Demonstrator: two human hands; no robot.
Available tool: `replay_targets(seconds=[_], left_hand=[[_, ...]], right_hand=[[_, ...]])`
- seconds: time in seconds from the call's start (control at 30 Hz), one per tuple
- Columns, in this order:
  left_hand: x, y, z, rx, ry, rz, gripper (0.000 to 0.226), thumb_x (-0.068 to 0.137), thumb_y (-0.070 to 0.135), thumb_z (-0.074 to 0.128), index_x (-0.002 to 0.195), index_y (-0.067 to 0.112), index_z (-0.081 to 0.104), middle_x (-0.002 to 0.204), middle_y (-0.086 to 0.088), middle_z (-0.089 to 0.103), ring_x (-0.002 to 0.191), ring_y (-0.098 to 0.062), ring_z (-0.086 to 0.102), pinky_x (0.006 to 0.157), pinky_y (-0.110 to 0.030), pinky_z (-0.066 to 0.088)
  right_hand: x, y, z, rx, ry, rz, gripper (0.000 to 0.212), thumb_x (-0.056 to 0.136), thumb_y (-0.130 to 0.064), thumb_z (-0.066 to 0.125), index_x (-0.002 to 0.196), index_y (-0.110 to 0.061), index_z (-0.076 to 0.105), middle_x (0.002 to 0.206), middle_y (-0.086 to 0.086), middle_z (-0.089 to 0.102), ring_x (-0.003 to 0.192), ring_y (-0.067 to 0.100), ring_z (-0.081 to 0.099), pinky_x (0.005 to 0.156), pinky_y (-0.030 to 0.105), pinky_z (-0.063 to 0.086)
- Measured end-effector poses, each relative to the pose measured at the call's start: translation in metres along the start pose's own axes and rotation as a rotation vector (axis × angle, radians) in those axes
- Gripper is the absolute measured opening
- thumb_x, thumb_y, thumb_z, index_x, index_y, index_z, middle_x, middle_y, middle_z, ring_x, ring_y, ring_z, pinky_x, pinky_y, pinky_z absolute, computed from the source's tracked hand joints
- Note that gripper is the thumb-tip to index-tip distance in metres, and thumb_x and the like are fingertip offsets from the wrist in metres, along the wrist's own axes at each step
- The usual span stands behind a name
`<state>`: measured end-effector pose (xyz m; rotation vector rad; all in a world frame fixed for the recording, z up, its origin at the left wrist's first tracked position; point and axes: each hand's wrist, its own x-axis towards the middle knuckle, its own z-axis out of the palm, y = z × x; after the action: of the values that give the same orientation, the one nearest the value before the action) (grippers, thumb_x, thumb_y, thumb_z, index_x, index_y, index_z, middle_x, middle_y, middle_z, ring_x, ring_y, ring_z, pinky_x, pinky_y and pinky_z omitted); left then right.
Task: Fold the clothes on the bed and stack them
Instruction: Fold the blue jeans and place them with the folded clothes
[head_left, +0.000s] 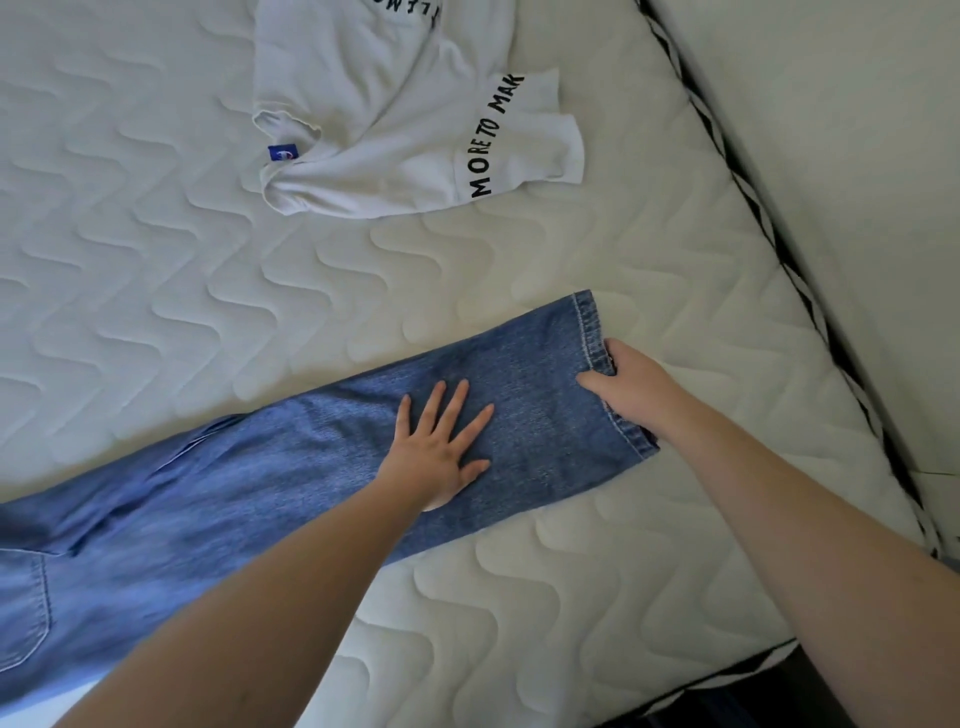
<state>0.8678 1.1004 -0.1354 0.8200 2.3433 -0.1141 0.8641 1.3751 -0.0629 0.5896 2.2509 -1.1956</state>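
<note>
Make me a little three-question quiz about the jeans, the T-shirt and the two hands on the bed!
1. True or false: the left hand lies flat with fingers spread on the blue jeans.
2. What does the right hand grip?
A. the white T-shirt's sleeve
B. the hem at the end of the jeans leg
C. the mattress edge
3. Fill in: the white T-shirt lies crumpled on the mattress, ______ the jeans, without touching them.

Key
1. True.
2. B: thumb on top, fingers curled under the hem.
3. Beyond (farther from the person).
</note>
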Motion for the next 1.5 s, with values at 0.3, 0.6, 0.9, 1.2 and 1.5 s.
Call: replay_targets(seconds=[0.3, 0.6, 0.9, 1.2, 1.5], left_hand=[[-0.028, -0.034, -0.033, -0.779, 0.403, -0.057, 0.036, 0.101, 0.014, 0.042, 0.135, 0.018, 0.052, 0.136, 0.000, 0.049, 0.116, -0.013, 0.049, 0.095, -0.020, 0.035], [-0.087, -0.107, -0.041, -1.728, 0.514, -0.368, 0.033, 0.099, 0.001, 0.035, 0.103, 0.017, 0.064, 0.093, -0.003, 0.070, 0.082, -0.017, 0.066, 0.081, -0.033, 0.050], [-0.166, -0.185, -0.003, -2.060, 0.572, -0.557, 0.029, 0.093, 0.017, 0.041, 0.100, 0.021, 0.069, 0.086, 0.004, 0.071, 0.071, -0.011, 0.065, 0.061, -0.024, 0.051], [-0.224, -0.224, 0.053, -2.112, 0.478, -0.826, 0.029, 0.096, 0.023, 0.039, 0.097, 0.020, 0.067, 0.080, 0.002, 0.074, 0.064, -0.010, 0.071, 0.051, -0.024, 0.054], [-0.245, -0.235, 0.085, -2.115, 0.370, -0.919, 0.031, 0.099, 0.019, 0.037, 0.102, 0.014, 0.067, 0.088, -0.003, 0.077, 0.075, -0.017, 0.073, 0.064, -0.029, 0.057]], right_hand=[[-0.035, -0.093, 0.037, -0.027, -0.186, -0.168, 0.049, 0.087, -0.027, 0.053, 0.131, -0.043, 0.041, 0.111, -0.010, 0.066, 0.097, 0.013, 0.064, 0.086, 0.035, 0.050], [-0.057, -0.179, 0.144, -0.040, -0.217, -0.334, 0.049, 0.088, -0.032, 0.049, 0.132, -0.050, 0.037, 0.093, -0.020, 0.064, 0.080, -0.009, 0.058, 0.065, 0.019, 0.041], [-0.073, -0.233, 0.284, -0.028, -0.323, -0.375, 0.067, 0.093, -0.022, 0.045, 0.150, -0.041, 0.018, 0.120, 0.000, 0.064, 0.091, 0.014, 0.065, 0.070, 0.023, 0.048], [-0.073, -0.236, 0.383, -0.315, -0.425, -0.330, 0.066, 0.099, -0.025, 0.038, 0.156, -0.030, 0.005, 0.124, 0.016, 0.062, 0.088, 0.030, 0.065, 0.064, 0.029, 0.041], [-0.071, -0.223, 0.410, -0.469, -0.593, -0.304, 0.065, 0.103, -0.026, 0.033, 0.156, -0.032, -0.004, 0.089, 0.006, 0.056, 0.060, 0.013, 0.049, 0.054, 0.030, 0.037]])
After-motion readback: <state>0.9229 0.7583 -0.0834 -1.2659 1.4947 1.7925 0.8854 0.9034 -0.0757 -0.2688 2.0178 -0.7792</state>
